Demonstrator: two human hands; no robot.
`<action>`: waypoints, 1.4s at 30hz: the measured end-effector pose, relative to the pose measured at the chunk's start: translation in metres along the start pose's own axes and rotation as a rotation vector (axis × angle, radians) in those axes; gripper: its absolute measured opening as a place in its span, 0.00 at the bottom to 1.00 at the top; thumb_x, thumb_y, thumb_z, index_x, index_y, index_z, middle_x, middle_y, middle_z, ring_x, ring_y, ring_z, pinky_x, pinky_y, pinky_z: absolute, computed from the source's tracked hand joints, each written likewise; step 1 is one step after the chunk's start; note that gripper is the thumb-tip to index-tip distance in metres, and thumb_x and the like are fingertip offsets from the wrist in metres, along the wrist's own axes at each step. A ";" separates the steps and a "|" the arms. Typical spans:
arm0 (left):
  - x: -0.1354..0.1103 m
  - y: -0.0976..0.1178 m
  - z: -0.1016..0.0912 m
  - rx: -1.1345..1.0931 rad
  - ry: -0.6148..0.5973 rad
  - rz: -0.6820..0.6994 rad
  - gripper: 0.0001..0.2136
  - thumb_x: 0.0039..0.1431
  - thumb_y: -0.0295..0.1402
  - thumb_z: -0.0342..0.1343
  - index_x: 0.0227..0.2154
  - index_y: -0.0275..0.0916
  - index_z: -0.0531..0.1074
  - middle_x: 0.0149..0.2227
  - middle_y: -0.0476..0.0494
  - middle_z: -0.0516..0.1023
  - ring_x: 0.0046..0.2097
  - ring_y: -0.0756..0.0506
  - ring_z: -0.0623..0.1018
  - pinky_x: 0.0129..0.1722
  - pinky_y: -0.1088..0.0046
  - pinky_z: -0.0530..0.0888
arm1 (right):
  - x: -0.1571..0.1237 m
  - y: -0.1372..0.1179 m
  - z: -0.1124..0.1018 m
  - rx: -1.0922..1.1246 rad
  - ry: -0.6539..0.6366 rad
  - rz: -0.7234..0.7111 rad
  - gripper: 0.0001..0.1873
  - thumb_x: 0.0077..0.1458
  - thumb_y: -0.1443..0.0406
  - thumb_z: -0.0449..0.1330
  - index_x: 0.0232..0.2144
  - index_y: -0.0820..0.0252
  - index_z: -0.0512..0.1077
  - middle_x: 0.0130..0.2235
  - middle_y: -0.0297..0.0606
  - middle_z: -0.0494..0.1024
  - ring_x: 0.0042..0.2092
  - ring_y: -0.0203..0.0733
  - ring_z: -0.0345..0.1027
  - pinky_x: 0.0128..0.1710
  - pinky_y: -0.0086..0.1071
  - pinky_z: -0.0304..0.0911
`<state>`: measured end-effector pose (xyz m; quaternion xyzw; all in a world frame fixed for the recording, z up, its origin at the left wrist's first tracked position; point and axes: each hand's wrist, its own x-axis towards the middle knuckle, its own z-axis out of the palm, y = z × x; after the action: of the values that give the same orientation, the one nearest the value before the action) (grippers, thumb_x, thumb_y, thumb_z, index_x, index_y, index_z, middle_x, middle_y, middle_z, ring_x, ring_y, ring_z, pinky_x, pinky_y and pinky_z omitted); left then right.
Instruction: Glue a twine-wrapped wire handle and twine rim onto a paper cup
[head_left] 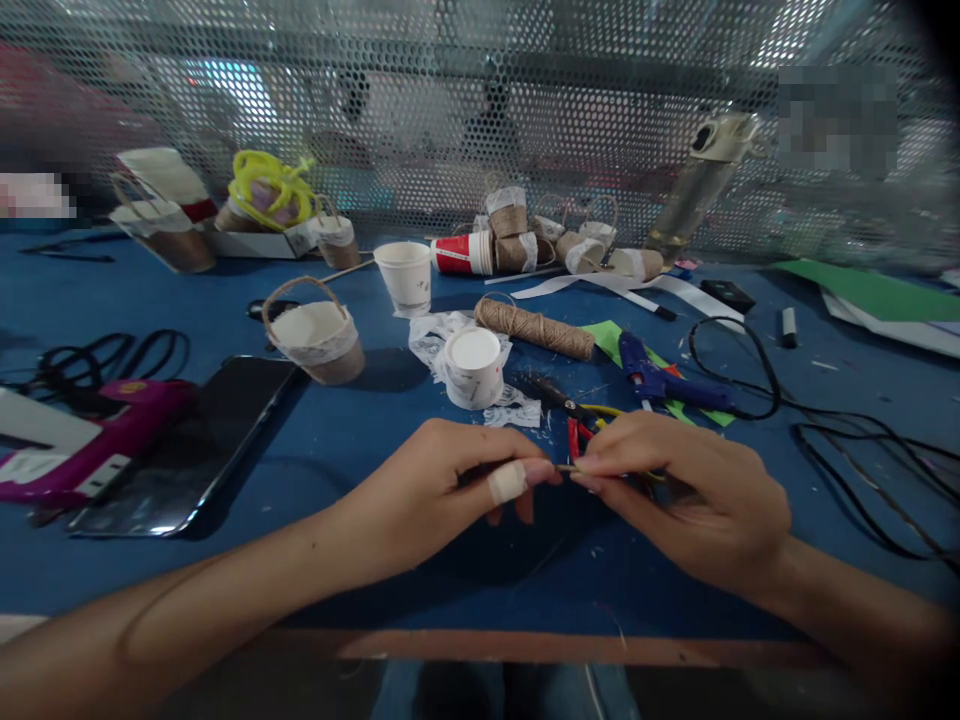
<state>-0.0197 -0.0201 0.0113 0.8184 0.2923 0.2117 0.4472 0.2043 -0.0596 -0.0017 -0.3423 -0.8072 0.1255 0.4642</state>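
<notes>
Twine spool (534,328), glue gun (660,380), phone (187,450)

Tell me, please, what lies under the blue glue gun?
A green paper sheet lies under the blue glue gun. The gun covers the sheet's middle, so anything between them cannot be seen.

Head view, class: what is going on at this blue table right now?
A person pinches a thin strand between the fingertips of the left hand and right hand, just above the blue table. One left finger wears a bandage. Behind the hands lie red-handled pliers, a lace-wrapped paper cup, a twine spool and a blue glue gun. A phone lies to the left.
</notes>
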 end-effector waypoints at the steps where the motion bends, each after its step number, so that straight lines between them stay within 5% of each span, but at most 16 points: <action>1: 0.001 0.000 0.000 -0.064 -0.052 -0.027 0.10 0.69 0.31 0.51 0.37 0.38 0.77 0.28 0.51 0.80 0.28 0.54 0.76 0.28 0.83 0.72 | 0.000 0.000 -0.001 0.004 -0.009 -0.024 0.10 0.52 0.77 0.65 0.33 0.58 0.76 0.29 0.36 0.82 0.32 0.39 0.78 0.33 0.30 0.73; 7: 0.000 0.002 -0.001 -0.139 -0.052 -0.057 0.09 0.67 0.31 0.53 0.34 0.36 0.77 0.29 0.49 0.80 0.26 0.54 0.75 0.25 0.84 0.72 | 0.003 0.001 -0.003 0.025 -0.070 0.022 0.06 0.57 0.72 0.63 0.33 0.56 0.76 0.28 0.35 0.82 0.31 0.40 0.78 0.29 0.29 0.72; 18: -0.002 -0.009 0.001 0.274 0.149 0.393 0.07 0.65 0.25 0.54 0.38 0.40 0.76 0.34 0.50 0.84 0.34 0.52 0.81 0.36 0.81 0.74 | -0.002 0.004 -0.002 0.148 -0.109 0.166 0.02 0.58 0.68 0.64 0.34 0.56 0.76 0.30 0.36 0.80 0.32 0.38 0.75 0.29 0.29 0.71; 24: -0.007 -0.014 0.001 0.616 0.212 0.507 0.07 0.65 0.25 0.54 0.42 0.37 0.75 0.35 0.46 0.83 0.33 0.50 0.80 0.32 0.78 0.72 | -0.002 0.004 -0.002 0.118 -0.095 0.151 0.04 0.57 0.71 0.64 0.34 0.57 0.76 0.31 0.35 0.81 0.33 0.38 0.76 0.28 0.27 0.70; 30: -0.005 -0.014 0.002 0.653 0.213 0.483 0.07 0.65 0.25 0.53 0.41 0.36 0.75 0.33 0.47 0.82 0.31 0.50 0.80 0.30 0.77 0.71 | -0.002 0.003 -0.002 0.061 -0.101 0.139 0.06 0.56 0.72 0.65 0.36 0.56 0.75 0.32 0.35 0.81 0.32 0.37 0.76 0.28 0.26 0.70; 36: -0.007 -0.016 0.004 0.610 0.183 0.480 0.07 0.65 0.24 0.53 0.42 0.37 0.75 0.36 0.46 0.83 0.35 0.49 0.81 0.33 0.76 0.72 | -0.005 0.005 0.001 0.182 -0.129 0.289 0.15 0.55 0.69 0.67 0.46 0.56 0.74 0.34 0.34 0.79 0.31 0.34 0.73 0.29 0.26 0.71; 42: -0.001 -0.010 0.002 0.344 0.173 0.272 0.06 0.64 0.25 0.56 0.38 0.35 0.77 0.31 0.49 0.83 0.31 0.51 0.80 0.32 0.80 0.73 | -0.008 0.009 -0.001 0.346 0.008 0.335 0.08 0.55 0.70 0.68 0.35 0.54 0.74 0.33 0.31 0.76 0.31 0.33 0.72 0.25 0.25 0.68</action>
<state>-0.0222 -0.0177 0.0013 0.8931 0.2485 0.2866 0.2417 0.2118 -0.0589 -0.0113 -0.3871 -0.7038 0.3360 0.4918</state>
